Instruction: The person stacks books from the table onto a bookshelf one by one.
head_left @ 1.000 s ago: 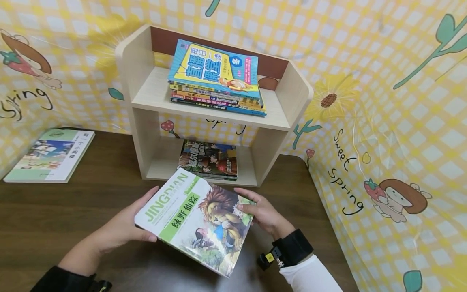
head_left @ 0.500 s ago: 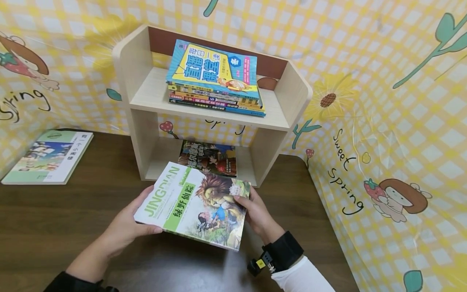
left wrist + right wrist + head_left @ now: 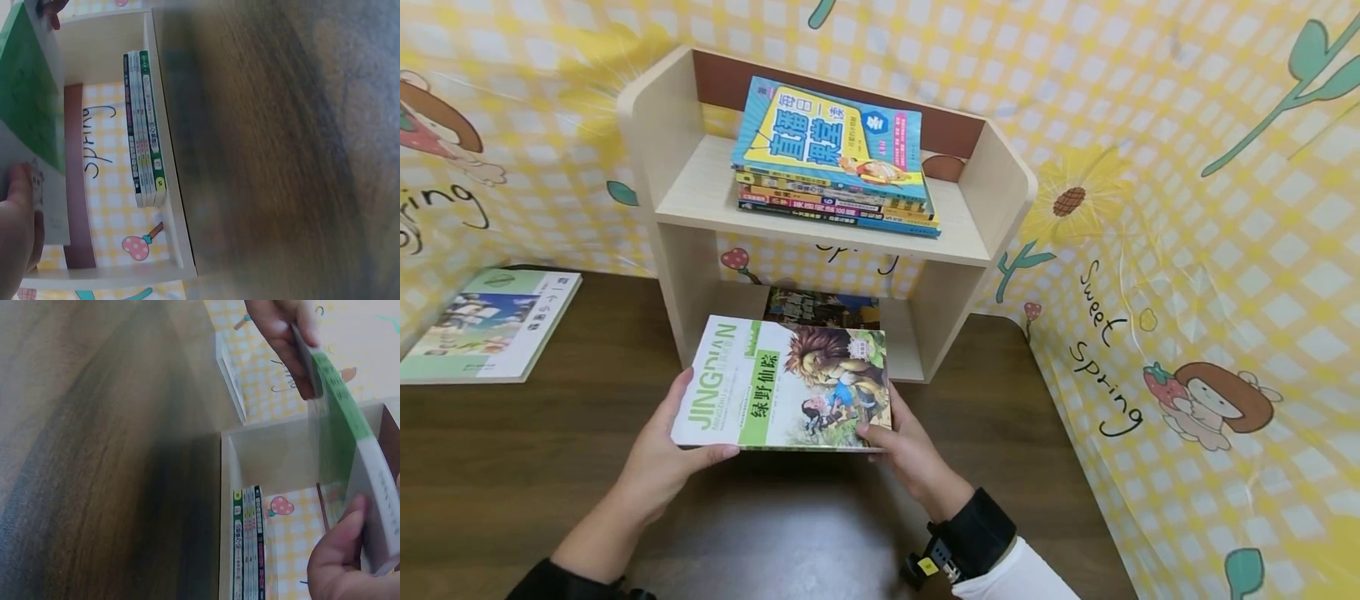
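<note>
A white and green book [image 3: 820,392] with a lion and a child on its cover is held face up in front of the shelf's lower opening. My left hand [image 3: 658,458] grips its left end, thumb along the near edge. At the right end my right hand [image 3: 913,454] pinches it, thumb on the cover's near corner. Behind it, a dark-covered stack of books [image 3: 823,307] lies on the lower shelf, partly hidden; its spines [image 3: 145,128] show in the left wrist view. In the right wrist view the held book's spine [image 3: 347,400] spans between both hands.
The two-tier wooden shelf [image 3: 681,187] stands on a dark wooden table [image 3: 550,467]. Several books [image 3: 827,146] are stacked on its upper tier. Another green and white book [image 3: 490,325] lies at the left. Checked yellow cloth [image 3: 1210,275] surrounds the table's back and right side.
Both hands have moved the held book toward the shelf and a little left, turning it from slanted to nearly square with the shelf. It now covers more of the lower stack.
</note>
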Tool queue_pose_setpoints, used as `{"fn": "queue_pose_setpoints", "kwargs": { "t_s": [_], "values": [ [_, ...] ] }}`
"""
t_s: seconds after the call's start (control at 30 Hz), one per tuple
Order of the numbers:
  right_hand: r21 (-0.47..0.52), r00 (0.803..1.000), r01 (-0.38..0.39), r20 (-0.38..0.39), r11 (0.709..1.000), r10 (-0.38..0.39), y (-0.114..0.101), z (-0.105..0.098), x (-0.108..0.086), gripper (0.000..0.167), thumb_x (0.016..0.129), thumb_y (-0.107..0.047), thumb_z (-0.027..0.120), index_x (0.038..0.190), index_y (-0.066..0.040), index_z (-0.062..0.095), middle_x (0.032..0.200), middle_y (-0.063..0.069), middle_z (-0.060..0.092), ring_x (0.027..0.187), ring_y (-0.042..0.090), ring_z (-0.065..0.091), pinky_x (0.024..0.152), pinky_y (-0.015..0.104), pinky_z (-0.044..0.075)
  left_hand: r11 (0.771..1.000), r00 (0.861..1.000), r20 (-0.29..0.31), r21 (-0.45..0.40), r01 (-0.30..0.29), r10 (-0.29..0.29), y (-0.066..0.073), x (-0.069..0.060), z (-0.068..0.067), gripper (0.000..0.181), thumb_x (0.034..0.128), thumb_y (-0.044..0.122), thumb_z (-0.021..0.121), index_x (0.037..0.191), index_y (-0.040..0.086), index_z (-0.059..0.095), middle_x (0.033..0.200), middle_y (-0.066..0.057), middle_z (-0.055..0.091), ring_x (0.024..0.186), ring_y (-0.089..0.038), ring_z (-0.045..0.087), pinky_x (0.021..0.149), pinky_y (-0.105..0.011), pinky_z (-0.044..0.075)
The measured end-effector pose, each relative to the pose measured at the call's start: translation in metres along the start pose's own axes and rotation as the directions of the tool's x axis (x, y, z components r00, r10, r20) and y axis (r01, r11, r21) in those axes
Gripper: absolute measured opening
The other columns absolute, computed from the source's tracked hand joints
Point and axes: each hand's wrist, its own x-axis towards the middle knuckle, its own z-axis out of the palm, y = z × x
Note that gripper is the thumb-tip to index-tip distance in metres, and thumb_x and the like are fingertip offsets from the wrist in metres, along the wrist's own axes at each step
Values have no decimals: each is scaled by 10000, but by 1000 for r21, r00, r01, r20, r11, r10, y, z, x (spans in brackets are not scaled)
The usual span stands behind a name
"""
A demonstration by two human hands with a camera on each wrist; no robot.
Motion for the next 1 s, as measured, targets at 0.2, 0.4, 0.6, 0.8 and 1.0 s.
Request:
{"fn": "queue_pose_setpoints", "kwargs": {
  "t_s": [0.2, 0.4, 0.6, 0.8, 1.0],
  "values": [
    [-18, 989, 143, 38, 990, -142, 8, 3, 5, 1070, 797, 36, 729, 1560, -233, 29, 1542, 112, 304, 1270, 213, 481, 1000, 243, 424, 999, 998, -46, -7, -50, 50, -3, 2, 7, 1130, 703, -60, 815, 1559, 110, 98, 1355, -184, 435, 936, 61, 510, 761, -87, 429],
    [-118, 989, 144, -7, 983, -146, 16, -3, 12, 1162, 756, 59, 772, 1559, -228, -17, 1583, 108, 202, 1309, 274, 437, 956, 226, 448, 996, 996, -38, 8, -84, 84, -9, 9, 11, 1138, 701, -37, 826, 1559, 109, 94, 1407, -212, 414, 977, 67, 491, 805, -70, 386],
    [-128, 983, 179, -21, 976, -183, 24, -13, 22, 1103, 761, 114, 739, 1554, -184, 32, 1540, 172, 279, 1233, 282, 513, 912, 231, 486, 999, 999, 14, 10, -43, 43, -13, 22, 16, 1147, 730, 24, 827, 1561, 109, 41, 1481, -233, 348, 1028, 81, 455, 850, -60, 335],
    [-133, 981, 186, -22, 974, -190, 30, -23, 30, 1090, 761, 124, 732, 1550, -158, 34, 1530, 192, 292, 1208, 284, 530, 901, 235, 496, 1000, 998, 62, -10, 10, -9, -24, 32, 23, 1165, 743, 46, 822, 1560, 119, -5, 1452, -224, 399, 997, 102, 500, 837, -83, 389],
    [-141, 987, 150, -32, 979, -156, 39, -31, 35, 1083, 775, 111, 729, 1555, -169, 31, 1550, 180, 257, 1286, 323, 459, 942, 251, 465, 1000, 997, 77, -9, 17, -16, -35, 40, 29, 1172, 730, 72, 837, 1560, 113, 10, 1435, -221, 421, 994, 83, 516, 820, -91, 418]
  ]
}}
